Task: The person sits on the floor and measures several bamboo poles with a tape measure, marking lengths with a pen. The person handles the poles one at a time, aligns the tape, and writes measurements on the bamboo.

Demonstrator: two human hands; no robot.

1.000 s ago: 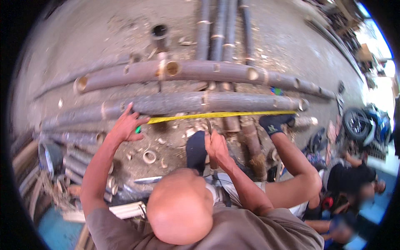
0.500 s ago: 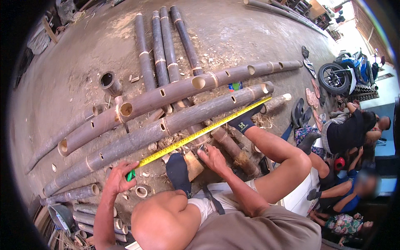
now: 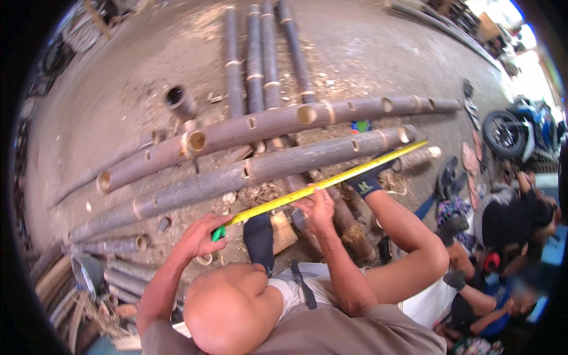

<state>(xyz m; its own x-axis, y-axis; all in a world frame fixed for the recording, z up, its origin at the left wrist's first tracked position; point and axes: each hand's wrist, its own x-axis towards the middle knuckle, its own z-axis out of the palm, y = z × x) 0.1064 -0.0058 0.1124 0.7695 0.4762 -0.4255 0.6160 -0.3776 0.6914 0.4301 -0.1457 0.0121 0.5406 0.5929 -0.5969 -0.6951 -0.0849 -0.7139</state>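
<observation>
In the head view, the left hand (image 3: 201,235) is closed around the green case (image 3: 218,234) of a measuring tape; the case shows past the fingertips, on the side toward the right hand. From it the yellow tape (image 3: 355,171) runs out at a slant, up and to the right. The right hand (image 3: 320,208) is near the middle of the tape, on the body side of it, its upper fingertips at the tape's near edge. Whether they pinch the tape or only touch it, I cannot tell. Most of the tape's far half is beyond this hand, passing by the right foot (image 3: 365,187) in its dark sock, with the tip near a short bamboo piece (image 3: 419,160).

The tape lies on the body side of the near pole (image 3: 198,188), a long bamboo with slots cut in it; the two are close together at the tip and farther apart at the case. Past that is the far pole (image 3: 275,118), with round holes and slots. The left foot (image 3: 258,236) is between the hands, below the tape, with a wooden block (image 3: 284,232) just beside it.
</observation>
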